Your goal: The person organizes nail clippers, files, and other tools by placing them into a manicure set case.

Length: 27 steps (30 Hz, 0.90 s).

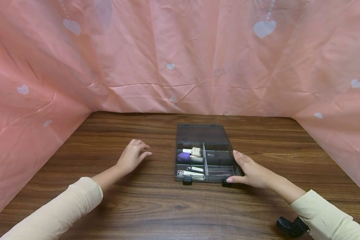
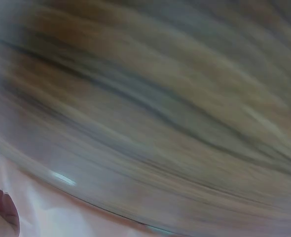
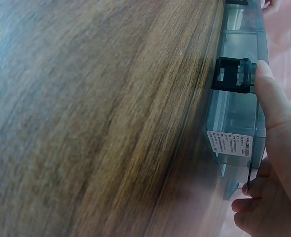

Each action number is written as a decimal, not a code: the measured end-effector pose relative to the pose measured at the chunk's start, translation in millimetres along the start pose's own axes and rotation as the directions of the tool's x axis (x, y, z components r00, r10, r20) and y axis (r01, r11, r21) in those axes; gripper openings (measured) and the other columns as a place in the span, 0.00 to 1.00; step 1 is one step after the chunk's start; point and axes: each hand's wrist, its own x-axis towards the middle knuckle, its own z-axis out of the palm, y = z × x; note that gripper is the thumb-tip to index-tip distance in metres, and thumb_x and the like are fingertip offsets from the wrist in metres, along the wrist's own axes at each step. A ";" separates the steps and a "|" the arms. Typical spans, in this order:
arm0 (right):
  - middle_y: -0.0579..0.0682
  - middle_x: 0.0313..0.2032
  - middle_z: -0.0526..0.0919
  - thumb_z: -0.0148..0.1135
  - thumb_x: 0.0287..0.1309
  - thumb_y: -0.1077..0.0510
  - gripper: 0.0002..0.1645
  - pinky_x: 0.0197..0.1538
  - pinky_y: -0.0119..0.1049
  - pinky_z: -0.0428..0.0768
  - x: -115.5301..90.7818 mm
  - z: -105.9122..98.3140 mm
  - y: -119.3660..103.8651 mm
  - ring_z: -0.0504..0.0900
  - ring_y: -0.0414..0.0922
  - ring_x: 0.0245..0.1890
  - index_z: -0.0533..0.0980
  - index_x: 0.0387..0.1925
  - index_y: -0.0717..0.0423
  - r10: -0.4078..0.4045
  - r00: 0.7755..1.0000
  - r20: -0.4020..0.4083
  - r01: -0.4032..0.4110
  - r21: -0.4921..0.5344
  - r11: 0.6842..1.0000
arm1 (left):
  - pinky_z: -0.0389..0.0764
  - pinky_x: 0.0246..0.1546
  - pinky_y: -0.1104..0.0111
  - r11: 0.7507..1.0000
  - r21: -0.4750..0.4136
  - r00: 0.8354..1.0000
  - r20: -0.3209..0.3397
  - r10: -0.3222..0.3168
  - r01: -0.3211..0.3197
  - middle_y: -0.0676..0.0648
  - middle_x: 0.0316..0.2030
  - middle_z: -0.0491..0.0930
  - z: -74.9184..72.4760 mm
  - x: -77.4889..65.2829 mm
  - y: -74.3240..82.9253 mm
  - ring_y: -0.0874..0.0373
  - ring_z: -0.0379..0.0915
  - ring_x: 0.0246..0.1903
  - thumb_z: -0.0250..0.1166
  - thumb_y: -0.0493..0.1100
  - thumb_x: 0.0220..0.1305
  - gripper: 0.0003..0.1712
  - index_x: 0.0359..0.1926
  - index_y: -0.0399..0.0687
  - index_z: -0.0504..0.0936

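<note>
A translucent dark grey plastic compartment box lies on the table with its lid laid open toward the back. In its left compartments are a purple nail polish bottle, a cream nail polish bottle and two nail clippers. My right hand grips the box's right front corner, thumb by the black front latch and fingers round the side. Left of the box, apart from it, my left hand hovers with loosely bent fingers and holds nothing. Only its fingertips show in the left wrist view, which is blurred.
The brown wood-grain table carries the box. Pink cloth with white hearts hangs behind and along both sides. A white label is stuck on the box's front wall. A black device sits by the right sleeve.
</note>
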 end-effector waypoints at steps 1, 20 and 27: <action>0.72 0.67 0.52 0.61 0.48 0.32 0.63 0.64 0.63 0.56 0.0 -0.2 -0.2 0.51 0.69 0.66 0.49 0.66 0.74 -0.001 1.000 0.001 0.001 0.000 1.000 | 0.74 0.39 0.58 1.000 0.012 1.000 -0.001 -0.005 0.005 0.45 0.32 0.81 -1.9 -0.8 -4.2 0.51 0.71 0.37 0.69 0.42 0.51 0.12 0.35 0.39 0.83; 0.72 0.67 0.52 0.61 0.48 0.32 0.63 0.64 0.63 0.56 -0.7 -0.3 -1.1 0.51 0.69 0.66 0.49 0.66 0.75 0.000 1.000 0.003 0.000 0.000 1.000 | 0.71 0.46 0.50 0.973 0.096 0.970 0.104 -0.219 0.209 0.35 0.40 0.80 -18.5 -7.3 -57.6 0.40 0.71 0.43 0.67 0.41 0.55 0.17 0.42 0.33 0.80; 0.73 0.67 0.52 0.62 0.48 0.32 0.63 0.64 0.63 0.56 -0.3 -1.0 -1.2 0.51 0.69 0.66 0.49 0.66 0.75 -0.001 1.000 0.002 0.001 0.000 1.000 | 0.72 0.44 0.51 0.969 0.083 0.959 0.147 -0.242 0.231 0.36 0.38 0.79 -15.0 -4.9 -64.3 0.41 0.72 0.41 0.65 0.37 0.56 0.11 0.39 0.34 0.81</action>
